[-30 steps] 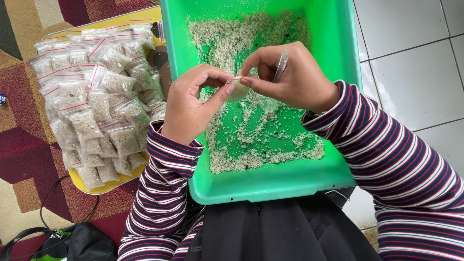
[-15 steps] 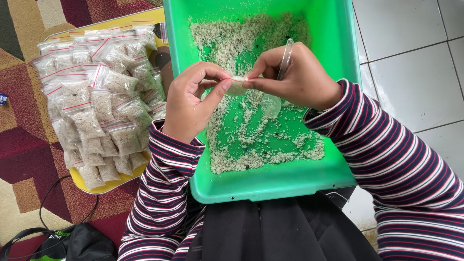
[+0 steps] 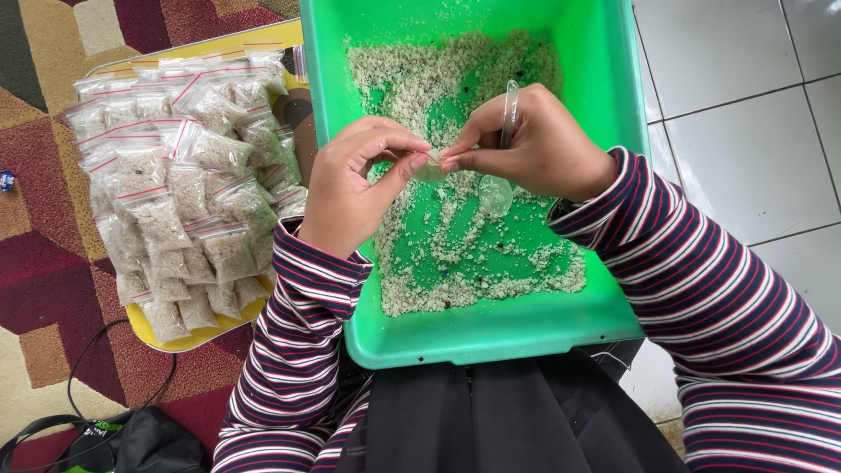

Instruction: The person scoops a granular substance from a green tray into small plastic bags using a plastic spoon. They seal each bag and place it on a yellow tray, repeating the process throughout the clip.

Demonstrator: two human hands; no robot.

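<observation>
At frame centre, left hand (image 3: pixel 350 197) and right hand (image 3: pixel 534 149) pinch a small clear bag (image 3: pixel 431 166) above the green tray (image 3: pixel 491 337); the right hand also grips a clear spoon (image 3: pixel 501 166).

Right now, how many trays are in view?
2. The green tray sits on the person's lap, holding pale grainy material. The yellow tray lies to its left on the carpet, under the filled small bags.

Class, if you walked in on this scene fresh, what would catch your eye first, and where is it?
The bright green plastic tub of pale grainy material fills the centre. Over it the left hand and right hand pinch a small clear bag. Left lies a yellow tray heaped with filled bags.
</observation>
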